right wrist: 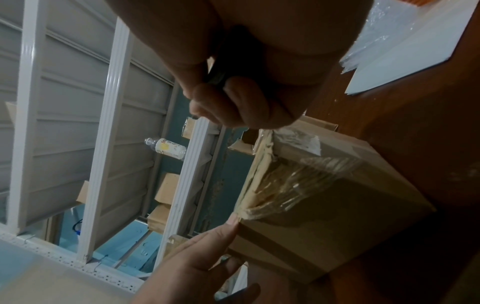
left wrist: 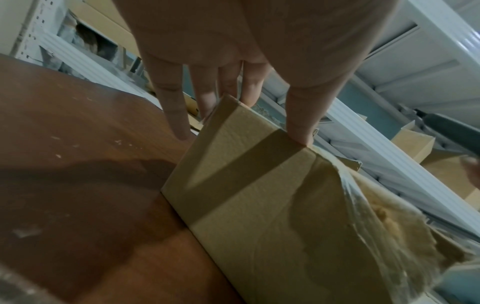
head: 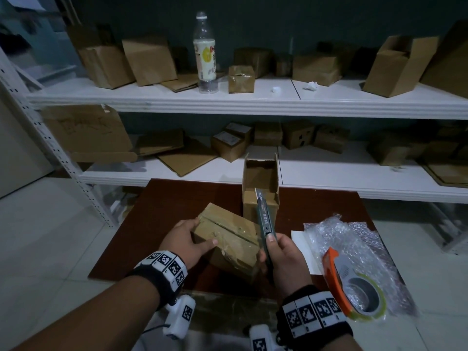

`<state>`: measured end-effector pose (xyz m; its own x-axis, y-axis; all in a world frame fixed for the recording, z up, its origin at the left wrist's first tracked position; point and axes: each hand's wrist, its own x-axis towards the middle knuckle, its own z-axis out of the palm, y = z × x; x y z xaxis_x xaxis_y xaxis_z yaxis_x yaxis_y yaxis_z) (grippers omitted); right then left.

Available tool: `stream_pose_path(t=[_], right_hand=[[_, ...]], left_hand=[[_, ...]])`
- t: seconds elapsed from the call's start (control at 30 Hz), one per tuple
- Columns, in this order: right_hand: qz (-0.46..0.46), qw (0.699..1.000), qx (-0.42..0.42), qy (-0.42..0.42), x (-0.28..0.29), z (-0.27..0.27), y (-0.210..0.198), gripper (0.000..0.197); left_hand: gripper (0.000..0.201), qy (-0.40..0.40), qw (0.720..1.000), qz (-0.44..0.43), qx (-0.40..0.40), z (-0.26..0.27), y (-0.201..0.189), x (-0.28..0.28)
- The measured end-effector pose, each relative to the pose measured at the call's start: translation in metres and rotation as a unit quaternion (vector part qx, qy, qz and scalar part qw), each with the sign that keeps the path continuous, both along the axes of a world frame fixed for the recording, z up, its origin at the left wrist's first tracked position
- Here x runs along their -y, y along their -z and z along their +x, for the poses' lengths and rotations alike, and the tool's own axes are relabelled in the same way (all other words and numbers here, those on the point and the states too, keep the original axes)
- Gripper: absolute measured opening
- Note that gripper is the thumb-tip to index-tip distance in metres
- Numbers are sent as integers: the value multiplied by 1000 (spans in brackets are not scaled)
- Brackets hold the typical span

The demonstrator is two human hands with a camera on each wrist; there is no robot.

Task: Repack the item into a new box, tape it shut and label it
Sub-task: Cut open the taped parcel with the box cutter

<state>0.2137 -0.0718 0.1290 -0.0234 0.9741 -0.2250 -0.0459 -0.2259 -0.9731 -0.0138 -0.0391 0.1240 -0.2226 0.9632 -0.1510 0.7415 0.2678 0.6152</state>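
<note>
A taped, worn cardboard box [head: 228,239] [left wrist: 259,205] [right wrist: 324,205] sits tilted on the brown table [head: 152,219]. My left hand [head: 187,236] [left wrist: 259,86] holds its left end, with the thumb on the near edge and the fingers behind the far corner. My right hand [head: 281,254] [right wrist: 233,102] grips a dark utility knife [head: 263,216] [left wrist: 451,131] upright at the box's right end, thumb on its slider. Crumpled clear tape covers that end. Just behind stands an open, empty cardboard box [head: 260,183].
An orange tape dispenser [head: 354,282] lies on bubble wrap [head: 354,236] at the table's right, beside a white sheet [head: 300,249]. White shelves [head: 253,100] behind hold several cardboard boxes and a plastic bottle [head: 205,51]. Pale floor tiles surround the table.
</note>
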Motion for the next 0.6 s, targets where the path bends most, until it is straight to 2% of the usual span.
stream_pose_path(t=[0.1, 0.23, 0.33, 0.4, 0.53, 0.6], right_hand=[[-5, 1000, -3, 1, 1, -1, 3, 27], [-66, 994, -84, 2, 3, -2, 3, 14], [-83, 995, -43, 16, 3, -1, 9, 13], [-47, 998, -14, 35, 5, -3, 13, 14], [-3, 998, 22, 59, 7, -13, 10, 18], [6, 997, 64, 37, 3, -16, 8, 18]], left_hand=[[80, 5, 1000, 3, 3, -1, 0, -1], [80, 15, 1000, 9, 18, -8, 4, -5], [79, 2, 998, -17, 60, -17, 9, -14], [81, 1, 995, -27, 94, -22, 14, -20], [107, 0, 985, -15, 174, -30, 24, -26], [95, 14, 982, -23, 188, -34, 34, -26]])
